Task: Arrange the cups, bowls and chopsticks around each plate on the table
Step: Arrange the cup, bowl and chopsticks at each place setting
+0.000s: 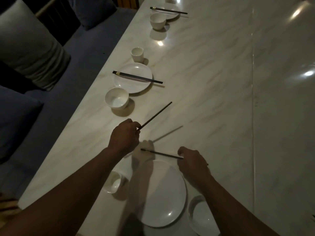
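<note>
My left hand (pixel 124 136) grips one dark chopstick (pixel 156 115) that points up and to the right above the table. A second dark chopstick (pixel 162 153) is pinched at its tip by my right hand (pixel 192 163), lying just beyond the near white plate (pixel 163 196). A small white cup (pixel 113 183) stands left of that plate, partly behind my left forearm. To the plate's right sits a white bowl (pixel 199 217), partly hidden by my right forearm.
Farther along the marble table (pixel 213 74) is a set place: plate (pixel 133 79) with a chopstick pair (pixel 138 77) across it, bowl (pixel 116 98) and cup (pixel 137 54). Another plate (pixel 167 11), chopstick pair (pixel 168 10) and bowl (pixel 158 20) lie at the far end. A blue cushioned bench (pixel 51 74) runs along the left.
</note>
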